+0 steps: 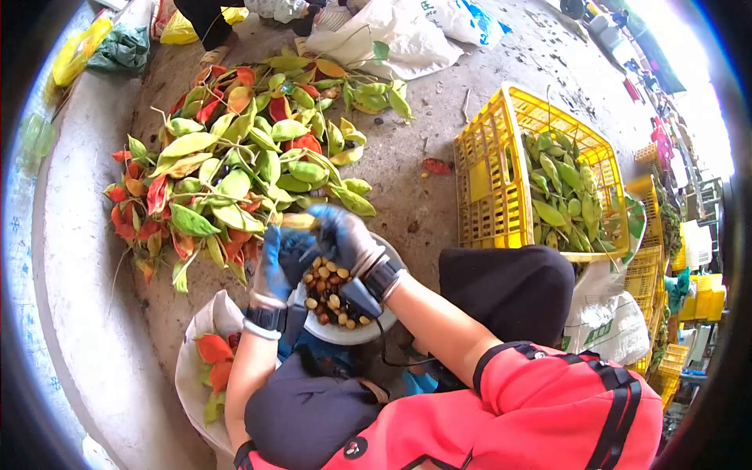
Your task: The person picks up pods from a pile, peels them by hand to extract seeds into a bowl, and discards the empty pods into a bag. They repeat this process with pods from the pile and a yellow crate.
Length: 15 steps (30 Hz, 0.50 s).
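Note:
Both my hands wear blue gloves and meet over a white bowl [345, 335] of brown and yellow seeds [329, 294]. My right hand [342, 237] grips a yellowish pod [299, 222] at its end. My left hand [274, 266] is closed against the same pod from below. Just beyond my hands lies a big pile of green, yellow and red pods [235, 164] on the concrete floor.
A yellow plastic crate [489, 176] holding green pods stands to the right. A white sack [196, 368] with red and green husks lies at lower left. White bags [407, 35] lie at the back. A raised concrete kerb [74, 235] runs along the left. More yellow crates [666, 313] are stacked far right.

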Each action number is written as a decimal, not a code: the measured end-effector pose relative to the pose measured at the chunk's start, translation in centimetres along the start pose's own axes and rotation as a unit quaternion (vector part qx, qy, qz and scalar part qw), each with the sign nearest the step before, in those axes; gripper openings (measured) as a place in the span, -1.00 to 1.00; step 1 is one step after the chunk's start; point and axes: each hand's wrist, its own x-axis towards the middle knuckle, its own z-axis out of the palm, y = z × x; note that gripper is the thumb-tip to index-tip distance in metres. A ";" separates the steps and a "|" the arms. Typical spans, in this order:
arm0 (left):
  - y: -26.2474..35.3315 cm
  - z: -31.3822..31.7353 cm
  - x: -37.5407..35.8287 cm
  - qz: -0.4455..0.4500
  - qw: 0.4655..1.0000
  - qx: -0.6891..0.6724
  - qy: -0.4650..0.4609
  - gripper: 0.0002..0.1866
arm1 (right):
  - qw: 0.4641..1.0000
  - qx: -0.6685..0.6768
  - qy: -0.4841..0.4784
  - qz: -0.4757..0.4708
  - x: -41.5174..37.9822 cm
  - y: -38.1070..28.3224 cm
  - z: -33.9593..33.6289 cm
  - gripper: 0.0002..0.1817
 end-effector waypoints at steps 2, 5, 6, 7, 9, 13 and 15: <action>-1.1 -0.8 0.9 0.047 0.998 0.032 -0.014 -0.46 | 0.964 -0.207 -0.060 -0.156 -0.7 4.1 -1.6 -0.80; -3.2 -1.6 -0.7 0.074 0.991 0.106 0.041 -0.45 | 0.984 -0.137 -0.030 -0.106 -2.5 7.3 -1.2 -0.71; -3.6 -0.2 -1.8 0.092 0.988 0.116 0.036 -0.41 | 0.984 -0.159 -0.029 -0.071 -3.4 6.4 -1.1 -0.67; -3.9 0.4 -2.7 0.111 0.985 0.127 0.034 -0.37 | 0.983 -0.178 -0.030 -0.034 -4.1 6.0 -1.3 -0.62; -4.8 -1.3 -3.0 0.113 0.967 0.222 0.040 -0.31 | 0.980 -0.193 -0.044 -0.025 -2.8 6.9 -2.6 -0.58; -4.8 -1.9 -3.4 0.143 0.915 0.376 0.006 -0.33 | 0.930 -0.331 -0.104 -0.118 -0.5 8.4 -5.0 -0.55; -4.9 -0.6 -3.4 0.108 0.929 0.350 0.042 -0.36 | 0.886 -0.425 -0.109 -0.152 -1.5 7.4 -5.3 -0.54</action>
